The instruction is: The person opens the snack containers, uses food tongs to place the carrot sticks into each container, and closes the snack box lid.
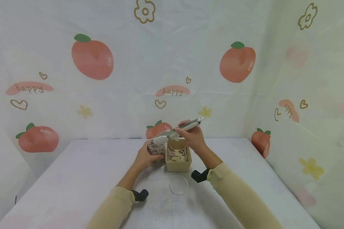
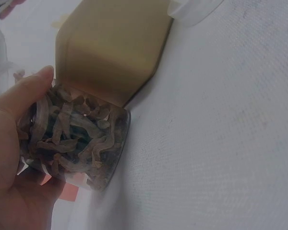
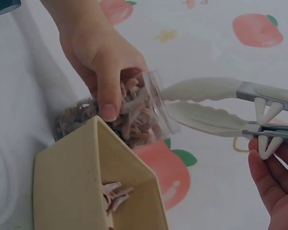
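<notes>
My left hand [image 1: 145, 158] grips a clear jar [image 2: 81, 139] around its side, thumb on the near face. Brownish dried strips [image 3: 134, 115] fill most of the jar. In my right hand [image 1: 192, 135] is a pair of tongs [image 3: 206, 91] with white scalloped tips and grey metal arms. Their tips reach the jar's open mouth, slightly parted in the right wrist view. Just right of the jar stands a beige square box [image 1: 179, 167], with several of the same strips [image 1: 175, 155] lying on its bottom.
A clear round lid [image 1: 179, 185] lies on the white table [image 1: 103, 178] in front of the box. Behind the table hangs a pale backdrop [image 1: 126, 79] printed with fruit and flowers. Dark straps [image 1: 199, 176] show at both wrists.
</notes>
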A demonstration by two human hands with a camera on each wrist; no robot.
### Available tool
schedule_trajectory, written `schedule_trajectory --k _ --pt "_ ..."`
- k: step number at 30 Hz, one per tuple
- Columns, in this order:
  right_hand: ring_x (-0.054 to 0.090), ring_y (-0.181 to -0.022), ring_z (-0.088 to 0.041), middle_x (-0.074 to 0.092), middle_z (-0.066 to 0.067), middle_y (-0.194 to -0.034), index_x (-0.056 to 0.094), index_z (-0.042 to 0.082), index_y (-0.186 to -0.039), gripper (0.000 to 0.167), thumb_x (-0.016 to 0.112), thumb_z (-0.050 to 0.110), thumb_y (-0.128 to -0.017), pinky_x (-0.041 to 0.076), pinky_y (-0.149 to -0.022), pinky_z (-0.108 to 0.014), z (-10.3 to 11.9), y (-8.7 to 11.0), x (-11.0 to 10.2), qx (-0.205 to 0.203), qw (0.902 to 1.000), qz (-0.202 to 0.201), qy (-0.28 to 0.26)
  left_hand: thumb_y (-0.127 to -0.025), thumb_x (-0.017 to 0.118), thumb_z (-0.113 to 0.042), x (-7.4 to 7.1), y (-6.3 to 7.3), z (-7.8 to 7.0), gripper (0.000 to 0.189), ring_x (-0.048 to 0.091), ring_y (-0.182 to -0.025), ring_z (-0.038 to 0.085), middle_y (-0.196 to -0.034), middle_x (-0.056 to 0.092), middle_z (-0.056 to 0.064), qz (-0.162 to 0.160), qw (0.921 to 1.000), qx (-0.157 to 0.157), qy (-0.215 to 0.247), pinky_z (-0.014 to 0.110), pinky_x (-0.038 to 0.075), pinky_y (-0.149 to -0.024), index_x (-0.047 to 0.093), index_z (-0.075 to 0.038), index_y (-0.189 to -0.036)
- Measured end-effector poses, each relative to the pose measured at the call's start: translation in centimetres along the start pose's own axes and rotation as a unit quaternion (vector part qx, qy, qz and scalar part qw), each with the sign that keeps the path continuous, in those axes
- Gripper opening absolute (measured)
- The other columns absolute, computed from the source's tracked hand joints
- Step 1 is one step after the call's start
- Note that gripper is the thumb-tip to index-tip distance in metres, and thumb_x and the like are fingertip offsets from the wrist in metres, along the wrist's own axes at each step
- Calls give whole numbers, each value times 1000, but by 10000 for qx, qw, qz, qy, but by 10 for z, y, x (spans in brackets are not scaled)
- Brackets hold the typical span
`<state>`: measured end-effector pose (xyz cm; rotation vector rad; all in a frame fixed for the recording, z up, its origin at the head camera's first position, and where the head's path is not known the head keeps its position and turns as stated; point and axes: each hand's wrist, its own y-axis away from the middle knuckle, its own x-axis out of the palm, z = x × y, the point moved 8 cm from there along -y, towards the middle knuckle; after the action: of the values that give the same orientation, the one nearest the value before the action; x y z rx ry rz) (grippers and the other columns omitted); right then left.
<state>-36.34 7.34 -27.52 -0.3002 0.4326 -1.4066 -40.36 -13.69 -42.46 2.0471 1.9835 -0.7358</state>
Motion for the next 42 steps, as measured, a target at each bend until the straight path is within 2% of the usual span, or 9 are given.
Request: schedule_trajectory --k 6,9,11,14,18,22,34,37,42 --pt "64 -76 -27 67 0 -82 60 -14 -106 25 69 3 -88 54 -78 -49 8 0 -15 -162 9994 -220 218 -70 88 -34 -1 0 1 98 48 -124 33 -134 51 17 -10 9999 -42 -129 51 38 -102 33 -6 -146" --pt "64 -76 -22 67 0 -84 60 -13 -106 26 68 4 -89 55 -78 -48 8 1 -24 -183 9988 -339 297 -70 88 -35 0 0 0 99 48 -124 34 -134 52 18 4 9999 -28 -140 52 39 -102 33 -5 -146" --pt "64 -76 -17 67 -3 -87 60 -13 -108 27 69 4 -89 54 -79 -49 2 -2 -31 -202 9986 -411 267 -70 88 -35 0 0 -1 99 48 -124 34 -134 52 18 -1 9999 -21 -122 52 39 -102 33 -5 -146" --pt "64 -78 -11 67 -7 -91 61 -11 -109 28 70 6 -89 55 -78 -42 -12 -6 -42 -210 9981 -510 272 -70 88 -35 -1 -1 -2 98 48 -124 34 -133 52 19 -26 9999 24 -129 52 39 -102 33 -4 -146" --pt "64 -81 -10 68 -7 -95 61 -7 -109 28 72 7 -88 55 -74 -28 -26 -7 -54 -194 9976 -615 248 -71 88 -34 -1 -2 -1 98 48 -124 33 -134 52 18 -43 9999 11 -137 51 38 -102 32 -5 -147" --pt "64 -83 -11 69 -10 -97 61 -7 -109 30 73 8 -87 52 -73 -24 -32 -2 -61 -224 9969 -663 353 -71 88 -34 -1 -1 -1 99 48 -124 33 -133 52 18 -33 9999 -16 -120 51 38 -102 32 -5 -147" --pt "64 -89 -9 66 -22 -107 58 -8 -115 36 73 7 -86 50 -76 -21 -61 14 -66 252 9977 -385 503 -70 88 -34 -2 0 -1 99 49 -123 33 -132 53 18 -55 9999 42 -150 51 39 -101 33 -4 -146" --pt "62 -86 -8 63 -28 -109 56 -12 -116 37 72 3 -86 49 -74 -20 -55 21 -61 315 9975 -220 596 -70 88 -34 -2 0 -2 98 49 -122 33 -132 53 18 -56 9999 68 -141 51 39 -101 34 -4 -146" --pt "60 -88 -13 61 -30 -109 54 -9 -118 41 74 4 -84 50 -72 -21 -76 24 -55 326 9973 -14 654 -69 89 -33 -2 0 -3 97 50 -121 32 -130 54 17 -80 9999 111 -84 51 39 -101 36 -5 -145"
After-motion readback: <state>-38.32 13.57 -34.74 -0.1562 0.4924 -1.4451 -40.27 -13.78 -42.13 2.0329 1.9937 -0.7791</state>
